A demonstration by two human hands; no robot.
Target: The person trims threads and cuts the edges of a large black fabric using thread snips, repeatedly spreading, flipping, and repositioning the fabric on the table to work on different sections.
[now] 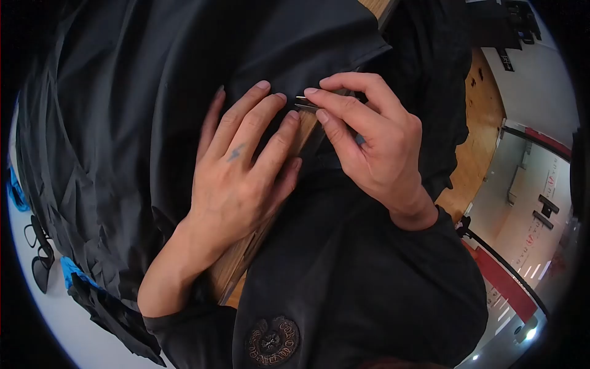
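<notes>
Black fabric [203, 43] lies in folds over a wooden table edge [301, 132]. My left hand [236, 157] rests on this cloth with its fingers stretched and slightly spread; its index fingertip is close to the table edge. Between the thumb and fingers of my right hand [378, 138] is a small metal tool with two thin tips [306, 107], like tweezers or snips. The tips point left, toward my left fingertips, just over the fabric at the edge. Most of the tool is hidden by my fingers.
Dark sunglasses [41, 264] and bright blue material [74, 270] lie on a white surface at the left. To the right are a wooden floor [473, 154] and a glass panel [510, 178] with a red band. A round emblem [272, 340] marks my dark clothing.
</notes>
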